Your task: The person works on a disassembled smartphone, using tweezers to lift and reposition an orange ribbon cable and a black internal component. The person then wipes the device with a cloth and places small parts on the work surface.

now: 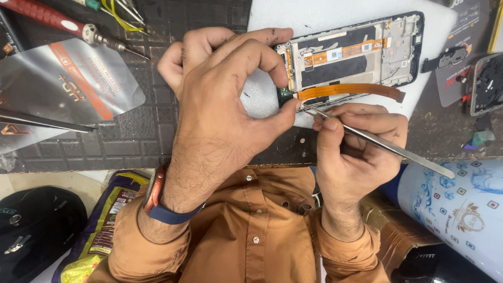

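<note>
At centre on the mat, the left hand (pixel 225 99) pinches the phone's (pixel 356 55) left end; the right hand (pixel 356 152) grips tweezers (pixel 377 141), tips apparently touching the near-left corner below the ribbon (pixel 348 90), which runs left-right.

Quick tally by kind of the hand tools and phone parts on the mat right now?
Tweezers in the right hand; second pair at left: 2
Red-handled screwdriver: 1
Opened phone frame under the left hand: 1
Orange flex cable: 1
Total: 5

You get bright, even overhead light, sharp focus, soft shadows under your hands, glare on the foil pouch (pixel 68 84)
</note>
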Action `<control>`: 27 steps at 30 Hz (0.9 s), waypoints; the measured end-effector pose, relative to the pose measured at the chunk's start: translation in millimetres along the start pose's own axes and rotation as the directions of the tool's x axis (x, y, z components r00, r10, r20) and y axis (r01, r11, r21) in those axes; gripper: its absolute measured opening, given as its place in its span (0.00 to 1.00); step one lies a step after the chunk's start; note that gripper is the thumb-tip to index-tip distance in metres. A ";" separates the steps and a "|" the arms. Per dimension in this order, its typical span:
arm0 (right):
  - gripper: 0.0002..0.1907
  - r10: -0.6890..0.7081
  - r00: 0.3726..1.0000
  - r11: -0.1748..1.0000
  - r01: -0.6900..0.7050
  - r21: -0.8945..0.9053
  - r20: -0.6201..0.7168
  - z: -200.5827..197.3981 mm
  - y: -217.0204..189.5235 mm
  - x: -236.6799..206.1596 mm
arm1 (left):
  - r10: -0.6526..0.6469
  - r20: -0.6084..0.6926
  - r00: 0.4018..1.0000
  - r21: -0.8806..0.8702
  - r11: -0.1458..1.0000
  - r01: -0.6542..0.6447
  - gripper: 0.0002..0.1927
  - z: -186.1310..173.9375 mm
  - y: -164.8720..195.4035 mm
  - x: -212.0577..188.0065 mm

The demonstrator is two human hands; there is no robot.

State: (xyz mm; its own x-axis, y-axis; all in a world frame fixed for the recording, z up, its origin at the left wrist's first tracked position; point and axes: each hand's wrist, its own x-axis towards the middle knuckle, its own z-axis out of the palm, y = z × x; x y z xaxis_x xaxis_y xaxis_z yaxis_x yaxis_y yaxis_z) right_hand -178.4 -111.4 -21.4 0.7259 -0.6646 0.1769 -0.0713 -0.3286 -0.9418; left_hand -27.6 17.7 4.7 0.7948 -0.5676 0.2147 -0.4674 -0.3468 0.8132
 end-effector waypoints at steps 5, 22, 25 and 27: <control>0.13 -0.040 0.999 0.999 0.041 -0.034 0.013 0.6 -0.8 1.0 | 0.003 0.003 1.000 0.006 1.000 -0.003 0.18 0.0 -0.5 -0.5; 0.11 -0.062 0.995 0.997 0.058 0.043 0.078 -0.8 6.7 3.8 | 0.016 -0.013 1.000 -0.002 1.000 -0.016 0.17 5.5 -8.6 -3.8; 0.10 -0.091 0.992 0.994 0.096 -0.052 0.084 -0.9 7.1 3.3 | 0.010 -0.013 1.000 -0.011 1.000 -0.010 0.17 5.6 -7.8 -3.5; 0.09 -0.093 0.992 0.991 0.101 -0.092 0.086 -1.5 6.4 3.3 | 0.008 -0.006 1.000 -0.016 1.000 -0.008 0.17 4.7 -6.6 -2.9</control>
State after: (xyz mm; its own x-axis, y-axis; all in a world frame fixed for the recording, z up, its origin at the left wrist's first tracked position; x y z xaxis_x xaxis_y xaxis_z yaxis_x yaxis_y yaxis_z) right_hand -177.5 -116.8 -26.5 0.7854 -0.5710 0.2389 -0.0603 -0.4547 -0.8886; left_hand -28.7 18.1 -3.9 0.7930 -0.5663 0.2246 -0.4678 -0.3300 0.8199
